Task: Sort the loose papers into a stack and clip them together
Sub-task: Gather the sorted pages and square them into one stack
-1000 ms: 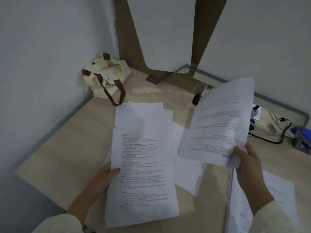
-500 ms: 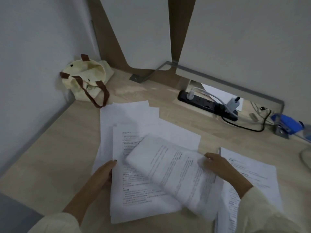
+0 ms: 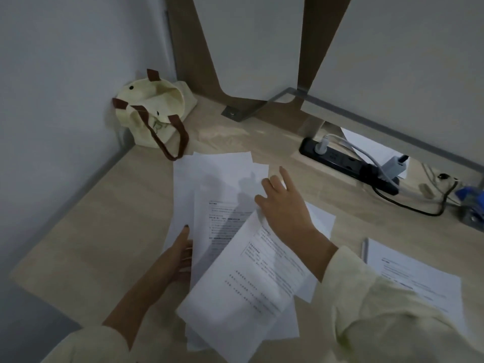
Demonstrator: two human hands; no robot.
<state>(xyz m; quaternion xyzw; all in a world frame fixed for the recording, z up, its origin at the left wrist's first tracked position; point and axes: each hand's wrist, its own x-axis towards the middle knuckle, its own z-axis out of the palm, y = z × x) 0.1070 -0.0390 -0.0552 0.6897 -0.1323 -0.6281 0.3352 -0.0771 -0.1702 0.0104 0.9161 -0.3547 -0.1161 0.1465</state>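
Since half a second ago, right hand (image 3: 284,205) is letting go of the tilted sheet (image 3: 248,279) and reaching open-fingered across the loose papers (image 3: 222,184) mid-desk. Left hand (image 3: 178,254) is staying flat, open, on the pile's left edge. Two paper groups are showing: this fanned pile and one separate stack (image 3: 413,279) by the desk's (image 3: 78,231) right edge. One bag (image 3: 152,113) is sitting in the far-left corner.

A single wide-angle camera worn on the person's head looks forward and steeply down at the pale wood-grain surface (image 3: 86,231), close enough that both cream sleeves fill the lower edge. It faces the far left corner, where grey walls meet; the surface's right and near edges run out of frame.
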